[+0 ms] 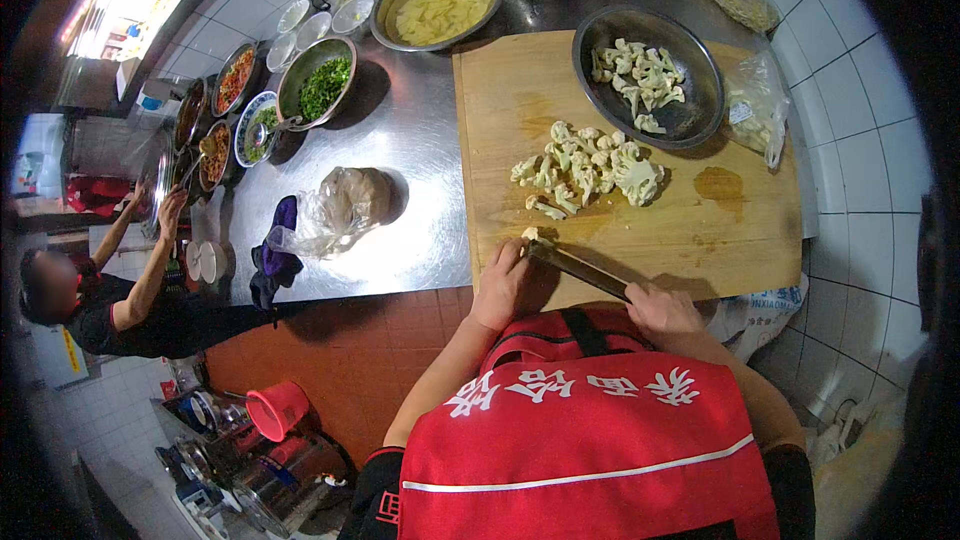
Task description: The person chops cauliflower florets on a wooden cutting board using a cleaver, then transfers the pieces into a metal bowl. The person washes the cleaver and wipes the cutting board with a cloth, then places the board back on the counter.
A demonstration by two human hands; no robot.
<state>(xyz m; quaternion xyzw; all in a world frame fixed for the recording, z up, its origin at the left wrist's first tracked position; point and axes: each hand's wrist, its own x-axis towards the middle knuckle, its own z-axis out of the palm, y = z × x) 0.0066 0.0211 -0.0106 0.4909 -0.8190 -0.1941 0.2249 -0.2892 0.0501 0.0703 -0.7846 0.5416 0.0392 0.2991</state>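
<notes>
My right hand (664, 313) is closed around the handle of a kitchen knife (576, 267), likely a cleaver, seen nearly edge-on. Its far end meets a small cauliflower piece (531, 233) near the front left of a wooden cutting board (720, 229). Against that piece and beside the blade are the bent fingers of my left hand (501, 283). Beyond the knife lies a loose pile of cut cauliflower florets (581, 159), with one larger chunk (639, 178) at its right. A dark metal bowl (694, 114) on the board's far side holds more florets (637, 75).
A plastic bag (757, 109) lies right of the bowl. On the steel counter (420, 232) are a knotted plastic bag (349, 202), chopped greens (325, 88), a bowl of sliced yellow food (442, 9) and several small bowls. At the left, a person (135, 315) reaches over the counter with a spoon.
</notes>
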